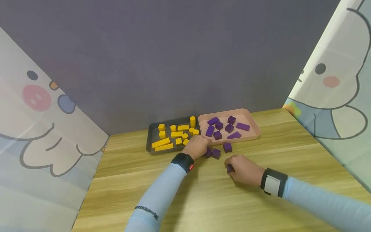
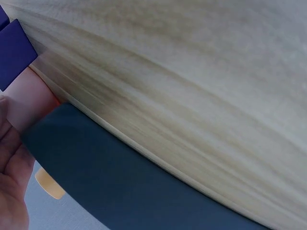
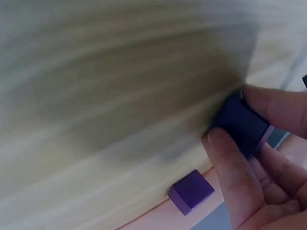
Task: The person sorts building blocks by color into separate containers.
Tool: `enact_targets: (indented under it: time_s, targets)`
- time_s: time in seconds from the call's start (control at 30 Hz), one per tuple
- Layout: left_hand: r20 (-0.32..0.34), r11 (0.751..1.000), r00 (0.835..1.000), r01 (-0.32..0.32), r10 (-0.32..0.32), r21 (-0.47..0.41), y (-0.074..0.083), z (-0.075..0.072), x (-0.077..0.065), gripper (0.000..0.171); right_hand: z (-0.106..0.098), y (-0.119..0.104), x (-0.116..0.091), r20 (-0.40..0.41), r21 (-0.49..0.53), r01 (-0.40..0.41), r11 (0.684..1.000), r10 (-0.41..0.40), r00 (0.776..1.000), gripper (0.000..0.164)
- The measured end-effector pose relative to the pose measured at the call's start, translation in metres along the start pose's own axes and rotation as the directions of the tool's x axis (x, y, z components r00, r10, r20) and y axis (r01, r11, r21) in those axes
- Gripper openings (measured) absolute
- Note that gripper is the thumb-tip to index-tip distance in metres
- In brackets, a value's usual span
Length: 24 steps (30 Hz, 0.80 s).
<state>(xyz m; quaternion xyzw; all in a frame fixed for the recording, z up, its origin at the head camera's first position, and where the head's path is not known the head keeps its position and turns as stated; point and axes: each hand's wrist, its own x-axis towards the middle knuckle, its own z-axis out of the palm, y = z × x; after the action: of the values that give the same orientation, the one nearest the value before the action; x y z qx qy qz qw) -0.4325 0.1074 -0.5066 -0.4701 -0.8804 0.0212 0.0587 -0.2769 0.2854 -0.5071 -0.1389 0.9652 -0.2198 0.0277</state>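
Observation:
My right hand [image 1: 244,169] pinches a purple cube [image 3: 242,124] between thumb and fingers, low over the wooden table. Another purple cube [image 1: 227,147] lies beyond it, by the pink tray's front side. My left hand [image 1: 197,146] reaches to the front left corner of the pink tray [image 1: 255,137], beside the dark grey tray [image 1: 149,141]. Its fingertips are at the pink rim, and I cannot tell whether they hold anything. Close to that hand, two purple cubes [image 1: 216,153] lie on the table, one partly hidden by it.
Several purple blocks [image 1: 242,126] lie in the pink tray. Several yellow blocks [image 1: 160,142] and cylinders [image 1: 192,121] are in the grey tray. Both trays stand side by side at the table's [image 1: 121,180] back edge, against a grey wall [image 1: 185,58]. Printed cloths [image 1: 333,80] hang on both sides.

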Motion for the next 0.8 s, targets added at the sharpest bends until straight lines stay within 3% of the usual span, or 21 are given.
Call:
enact_targets:
  time_s: [0.13,0.3,0.47,0.57,0.7,0.8]
  targets:
    - [0.003,1.0,1.0,0.002,-0.002,-0.024,0.001,0.001,0.0,0.015,-0.015,0.001,0.01,0.001,0.023,-0.017,1.0,0.017,1.0,0.013]
    - [0.002,1.0,1.0,0.004,-0.004,0.001,0.001,0.002,0.001,0.017,-0.036,0.0,0.026,-0.083,0.031,0.043,0.999,-0.041,0.996,0.022]
    - [0.014,1.0,1.0,-0.009,0.009,0.012,0.001,0.005,0.002,0.017,-0.059,0.013,0.047,-0.179,-0.042,0.038,0.998,-0.045,0.983,0.029]
    - [0.025,1.0,1.0,-0.015,0.014,0.022,0.002,0.006,0.004,0.017,-0.075,0.034,0.066,-0.274,-0.135,0.031,0.99,-0.067,0.959,0.028]
    - [0.024,0.999,1.0,-0.006,0.005,0.033,0.001,0.005,0.005,0.017,-0.099,0.064,0.09,-0.32,-0.132,-0.04,0.99,-0.004,0.947,0.03]
    - [0.019,1.0,1.0,0.004,-0.004,0.027,0.001,0.006,0.002,0.017,-0.109,0.08,0.104,-0.284,-0.072,-0.121,0.99,0.096,0.954,0.034]
